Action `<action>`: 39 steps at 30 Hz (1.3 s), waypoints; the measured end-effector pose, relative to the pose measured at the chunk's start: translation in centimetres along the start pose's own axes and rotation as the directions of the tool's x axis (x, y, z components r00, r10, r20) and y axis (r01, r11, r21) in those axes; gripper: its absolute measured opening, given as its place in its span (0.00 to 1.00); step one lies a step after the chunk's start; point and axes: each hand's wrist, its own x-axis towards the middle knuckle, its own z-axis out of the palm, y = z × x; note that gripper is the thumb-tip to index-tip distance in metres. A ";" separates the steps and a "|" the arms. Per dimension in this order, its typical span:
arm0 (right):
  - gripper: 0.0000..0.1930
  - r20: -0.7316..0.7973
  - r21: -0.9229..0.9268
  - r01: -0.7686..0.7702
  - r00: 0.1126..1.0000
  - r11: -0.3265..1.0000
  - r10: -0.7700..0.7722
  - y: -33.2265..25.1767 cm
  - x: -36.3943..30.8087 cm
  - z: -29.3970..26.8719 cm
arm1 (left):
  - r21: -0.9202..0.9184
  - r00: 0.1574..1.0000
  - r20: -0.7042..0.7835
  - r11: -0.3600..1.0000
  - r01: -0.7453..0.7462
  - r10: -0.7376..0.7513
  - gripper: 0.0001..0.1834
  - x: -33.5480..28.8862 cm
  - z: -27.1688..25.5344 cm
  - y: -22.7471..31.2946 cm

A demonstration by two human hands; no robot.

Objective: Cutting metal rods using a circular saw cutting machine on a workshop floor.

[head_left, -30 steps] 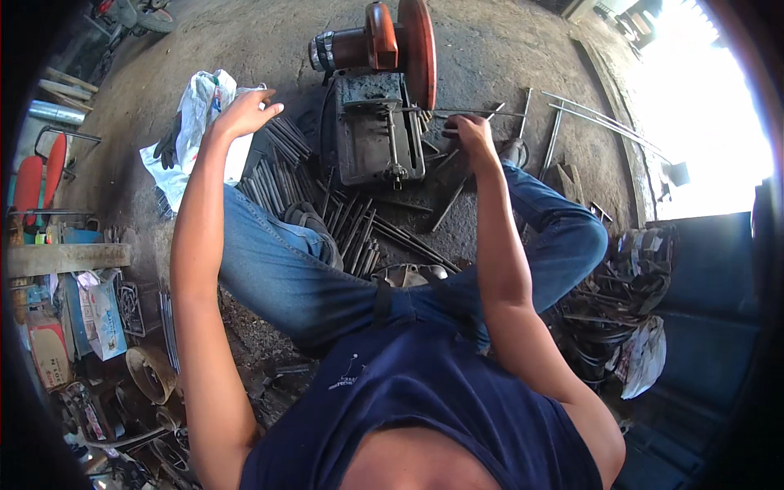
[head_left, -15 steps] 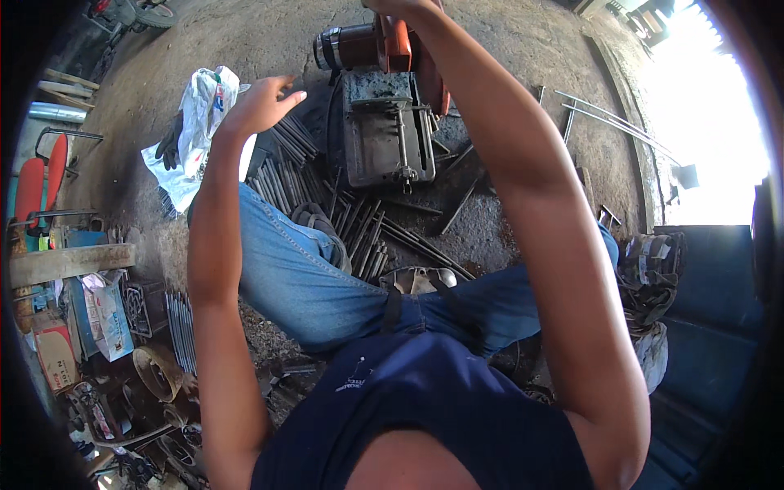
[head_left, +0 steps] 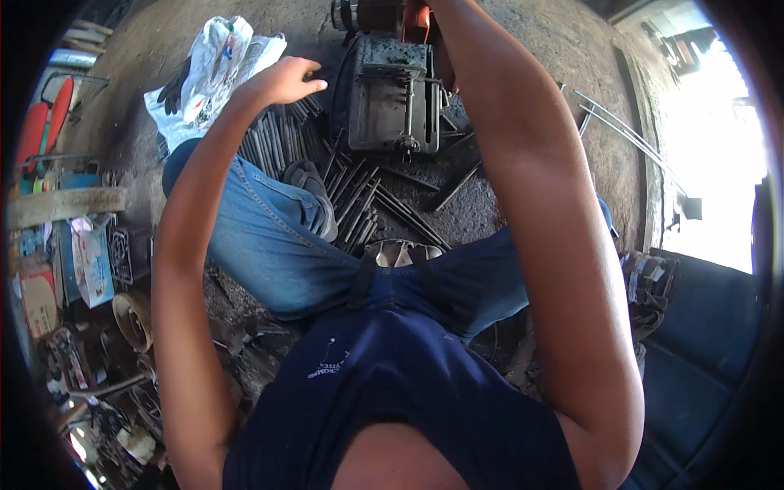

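Note:
My left hand hovers over the rods left of a cut-off saw, fingers apart, holding nothing. The saw has a grey metal base with a clamp screw along it. Its motor and orange-red guard are cut by the upper edge. My right forearm reaches up past the saw's right side; the hand lies beyond the picture. Dark metal rods lie in a bundle below my left hand, and more rods lie loosely between my legs.
A white plastic bag and a dark glove lie at the left. Boxes and clutter fill the left side. Thin long rods stretch across the floor at right, near a blue panel.
The view has shifted, so the saw sits higher in the picture. My left hand is slightly nearer the saw. My right hand, partly visible before at the top, has gone out of view.

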 end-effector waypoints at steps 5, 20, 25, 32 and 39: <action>0.12 0.083 -0.045 0.129 0.989 0.991 -0.125 -1.1 -2.1 -2.1 | 0.086 0.954 0.241 0.983 0.164 -0.180 0.30 0.3 6.0 5.6; 0.19 0.022 0.161 0.029 0.999 0.987 -0.033 -2.4 -10.0 -6.5 | -0.151 0.904 0.145 0.894 0.422 -0.402 0.32 1.9 26.2 13.0; 0.18 0.056 0.165 -0.050 0.998 0.985 0.041 -1.7 -7.8 -5.1 | -0.182 0.912 0.105 0.894 0.409 -0.396 0.31 3.1 28.3 13.1; 0.14 0.066 0.060 -0.040 0.997 0.997 0.036 -0.2 -2.6 -1.2 | -0.232 0.913 0.120 0.883 0.408 -0.391 0.27 3.3 29.1 12.9; 0.12 0.020 -0.063 0.136 0.991 0.989 -0.135 1.0 -0.9 0.0 | -0.232 0.916 0.108 0.886 0.402 -0.387 0.27 3.9 29.3 12.7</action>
